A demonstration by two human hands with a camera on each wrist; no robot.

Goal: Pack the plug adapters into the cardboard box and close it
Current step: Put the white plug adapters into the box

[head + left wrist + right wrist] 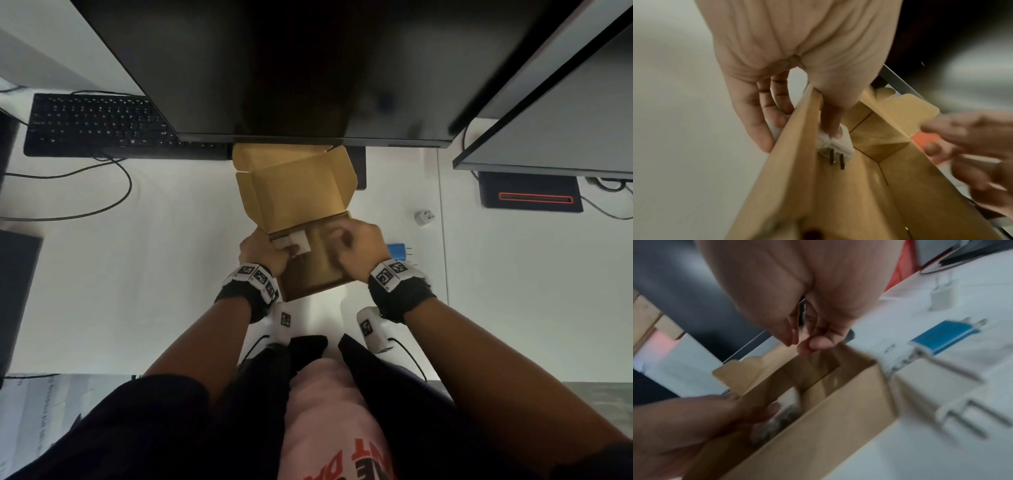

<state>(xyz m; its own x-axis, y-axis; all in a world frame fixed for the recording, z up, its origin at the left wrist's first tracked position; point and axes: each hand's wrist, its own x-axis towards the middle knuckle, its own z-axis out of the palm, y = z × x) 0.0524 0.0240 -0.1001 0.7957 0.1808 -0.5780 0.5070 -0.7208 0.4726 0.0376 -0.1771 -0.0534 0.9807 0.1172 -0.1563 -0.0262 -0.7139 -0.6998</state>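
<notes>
My left hand pins an adapter against the box wall; right hand loosely curled, empty. Risk: a thumb slip topples the adapter.

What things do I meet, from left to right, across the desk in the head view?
Black keyboard → open cardboard box → blue plug adapter → small white plug adapter → dark monitor base with a red line.
</notes>
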